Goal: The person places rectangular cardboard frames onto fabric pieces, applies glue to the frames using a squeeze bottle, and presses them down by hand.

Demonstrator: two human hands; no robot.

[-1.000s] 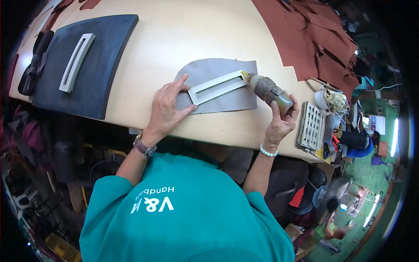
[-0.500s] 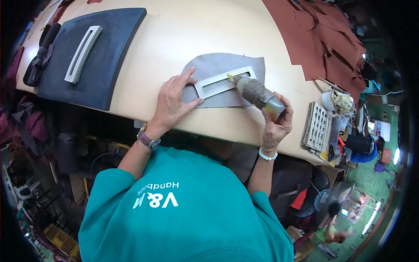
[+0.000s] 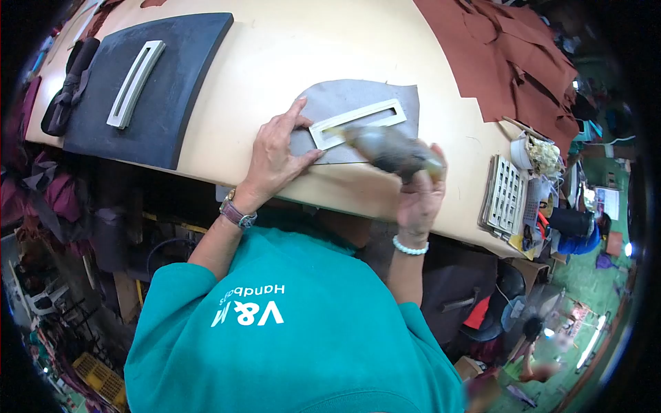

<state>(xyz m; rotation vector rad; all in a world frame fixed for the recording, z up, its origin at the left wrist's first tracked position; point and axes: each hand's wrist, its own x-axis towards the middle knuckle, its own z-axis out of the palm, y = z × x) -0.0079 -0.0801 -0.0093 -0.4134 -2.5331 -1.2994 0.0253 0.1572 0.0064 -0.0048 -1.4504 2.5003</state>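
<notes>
A pale rectangular frame (image 3: 375,109) with a long slot lies on a grey sheet of leather-like material (image 3: 337,93) on the table. My left hand (image 3: 277,148) steadies its left end, thumb at the lower corner and fingertips at the upper side. In my right hand (image 3: 421,199) is a glue bottle (image 3: 392,153), tilted, its body wrapped in brown and smeared by motion. The yellowish nozzle points left, over the left part of the frame; whether it touches cannot be made out.
A dark board (image 3: 151,82) at the left bears another slotted pale frame (image 3: 135,82). Reddish-brown sheets (image 3: 502,62) cover the table's far right. Stacked slotted pieces (image 3: 505,196) and a white tub (image 3: 521,155) stand at the right edge. A person is at the lower right.
My right hand has swung the bottle left and slightly down, so the nozzle has moved from the frame's right part to its left part. My left hand stays at the frame's end.
</notes>
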